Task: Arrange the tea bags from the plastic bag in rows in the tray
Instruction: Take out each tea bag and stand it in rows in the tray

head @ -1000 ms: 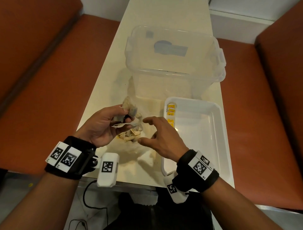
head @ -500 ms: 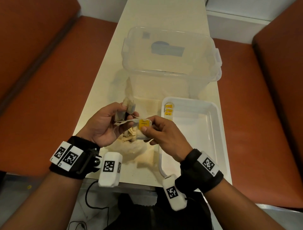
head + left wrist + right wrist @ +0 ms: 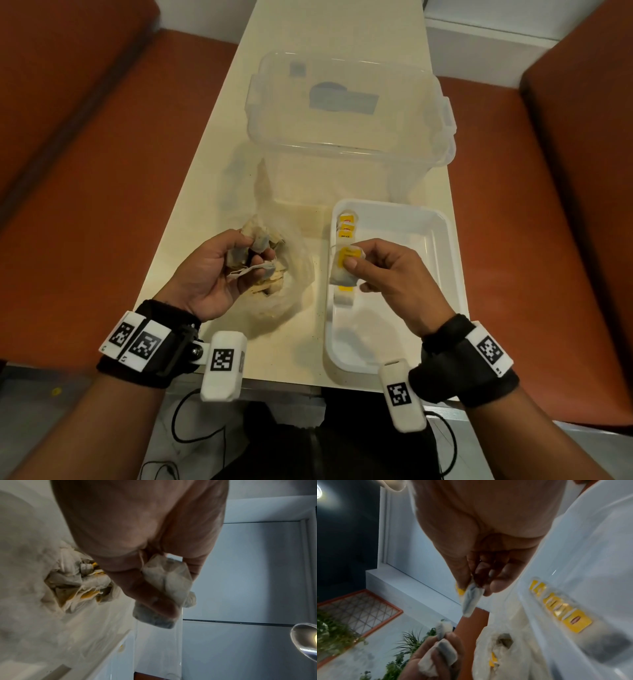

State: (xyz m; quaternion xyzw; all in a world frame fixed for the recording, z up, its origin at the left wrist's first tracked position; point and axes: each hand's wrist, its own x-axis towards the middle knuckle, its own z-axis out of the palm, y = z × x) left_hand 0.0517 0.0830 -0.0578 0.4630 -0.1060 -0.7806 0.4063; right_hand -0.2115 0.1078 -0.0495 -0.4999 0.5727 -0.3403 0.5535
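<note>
R hand (image 3: 383, 274) pinching tea bag (image 3: 344, 274) upright over tray (image 3: 445, 260), L hand (image 3: 212, 274) clutching bags (image 3: 255, 243)

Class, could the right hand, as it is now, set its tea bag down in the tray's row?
Probably yes: the right hand pinches a tea bag directly over the white tray, above the row of tea bags along its left wall, nothing between.
</note>
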